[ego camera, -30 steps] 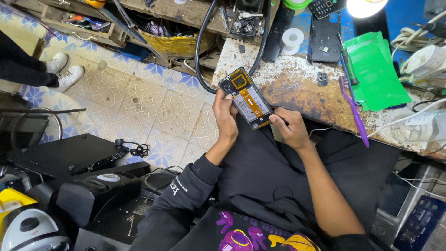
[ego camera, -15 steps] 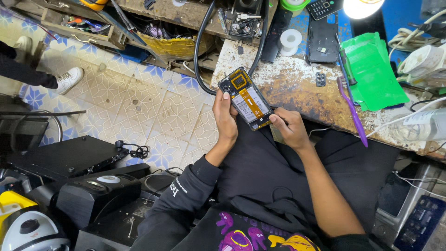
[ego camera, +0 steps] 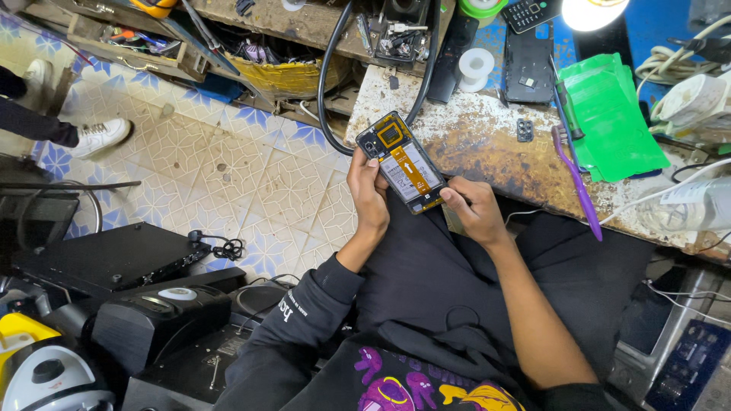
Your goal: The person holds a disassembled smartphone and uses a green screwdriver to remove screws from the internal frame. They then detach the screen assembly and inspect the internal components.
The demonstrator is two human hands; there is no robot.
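Observation:
An opened phone with its back cover off shows an orange frame, orange flex cable and metal shields. My left hand grips its left long edge, thumb on the inner face. My right hand holds the lower right corner, fingers curled at the phone's bottom end. The phone is held tilted in the air over my lap, just in front of the worn workbench.
On the bench lie a purple toothbrush, a green plastic bag, a black phone back, a small camera bezel and a white tape roll. A thick black cable loops down. Black appliances crowd the tiled floor at left; another person's shoes stand far left.
Both hands keep holding the phone in almost the same spot. The person at far left has shifted their feet.

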